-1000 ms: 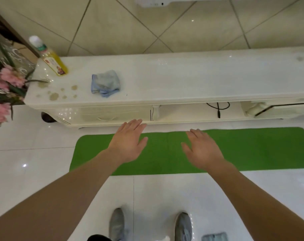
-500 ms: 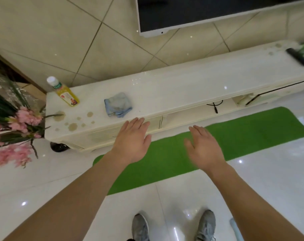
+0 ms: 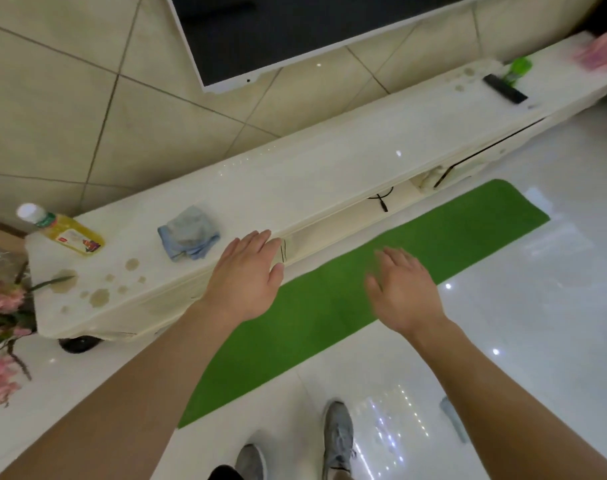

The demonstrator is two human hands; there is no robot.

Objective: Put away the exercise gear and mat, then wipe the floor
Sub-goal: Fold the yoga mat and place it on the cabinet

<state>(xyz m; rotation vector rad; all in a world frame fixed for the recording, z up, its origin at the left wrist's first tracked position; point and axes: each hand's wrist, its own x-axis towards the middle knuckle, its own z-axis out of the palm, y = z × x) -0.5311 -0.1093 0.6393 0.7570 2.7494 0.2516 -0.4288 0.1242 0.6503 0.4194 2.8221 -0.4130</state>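
The left hand and right hand are held out flat, fingers straight, with nothing gripped. A green mat is spread on the floor below them, beside a white cabinet.

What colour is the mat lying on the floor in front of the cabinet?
The mat is bright green, plain with no pattern, seen best in the head view.

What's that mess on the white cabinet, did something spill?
It looks so. Brownish drops and a wider stain dot the left end of the white TV cabinet, near the yellow bottle. A crumpled blue cloth lies beside them. Fainter spots mark the far right end, by the remote control.
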